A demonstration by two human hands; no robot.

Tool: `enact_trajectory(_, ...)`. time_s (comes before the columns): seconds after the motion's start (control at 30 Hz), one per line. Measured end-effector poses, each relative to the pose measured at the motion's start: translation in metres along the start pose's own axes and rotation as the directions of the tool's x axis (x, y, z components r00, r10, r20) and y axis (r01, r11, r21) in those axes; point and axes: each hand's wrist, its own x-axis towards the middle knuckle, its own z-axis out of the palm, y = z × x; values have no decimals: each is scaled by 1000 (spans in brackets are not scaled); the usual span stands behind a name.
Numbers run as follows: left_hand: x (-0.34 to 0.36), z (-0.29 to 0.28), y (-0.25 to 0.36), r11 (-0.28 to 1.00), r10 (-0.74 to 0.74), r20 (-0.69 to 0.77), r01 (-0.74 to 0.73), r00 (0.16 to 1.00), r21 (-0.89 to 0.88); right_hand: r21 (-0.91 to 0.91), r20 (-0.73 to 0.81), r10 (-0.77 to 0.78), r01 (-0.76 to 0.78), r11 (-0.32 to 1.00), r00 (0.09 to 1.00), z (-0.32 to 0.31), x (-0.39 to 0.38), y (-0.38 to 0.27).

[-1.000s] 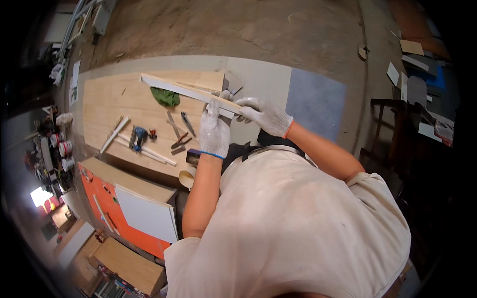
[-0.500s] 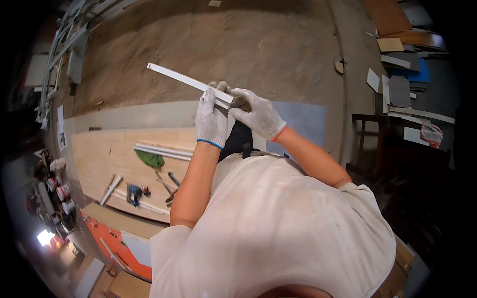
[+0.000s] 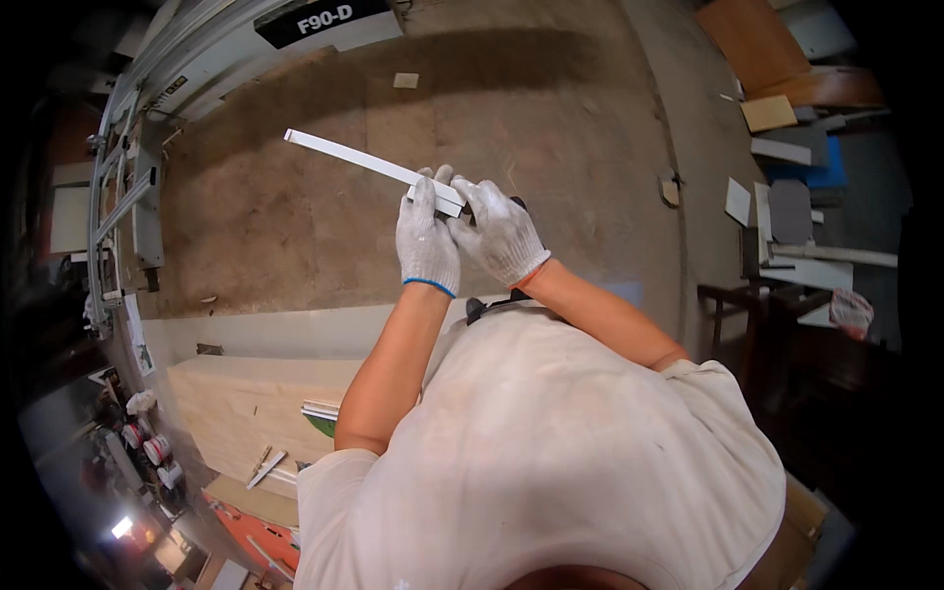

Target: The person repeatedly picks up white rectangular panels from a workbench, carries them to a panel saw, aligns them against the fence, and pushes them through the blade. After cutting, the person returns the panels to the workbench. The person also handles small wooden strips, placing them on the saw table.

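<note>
Both hands wear white knit gloves and meet at the near right end of a long, narrow white strip (image 3: 354, 157). My left hand (image 3: 428, 244) is closed around it, with the thumb lying along its top. A shorter white edge shows just under the strip between my hands; whether it is a separate piece I cannot tell. The fingertips of my right hand (image 3: 503, 234) press together at the strip's end, partly hiding it. Something small and dark shows beside the right fingers, too little to name. The strip's far end points up and left, free in the air over the brown floor.
A light wooden panel (image 3: 246, 393) lies at lower left with white strips and a green cloth (image 3: 320, 423) on it. A large grey machine (image 3: 295, 49) with metal rails stands at upper left. Board offcuts (image 3: 787, 211) are piled along the right.
The view has shifted forward, bringing more of the machine in and pushing the wooden panel down. My right hand has closed in on the strip's end, its fingers bunched nearer my left hand.
</note>
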Motion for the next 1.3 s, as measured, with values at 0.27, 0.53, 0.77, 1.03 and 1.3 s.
enact_trajectory(0.27,201,89,60,969,246,-91,-245,965,30,161,81,-202,187,969,976,39,235,80)
enact_trajectory(0.53,331,77,135,929,371,-249,-362,895,82,240,193,-338,290,926,921,125,391,96)
enact_trajectory(0.77,470,49,253,941,328,-239,-340,914,-6,229,231,-339,288,930,912,224,546,64)
enact_trajectory(1.03,544,0,428,38,626,263,-365,734,930,222,421,-258,177,959,869,287,722,55)
enact_trajectory(1.3,746,-8,569,-562,205,616,-424,761,710,385,570,-480,299,873,667,404,909,97)
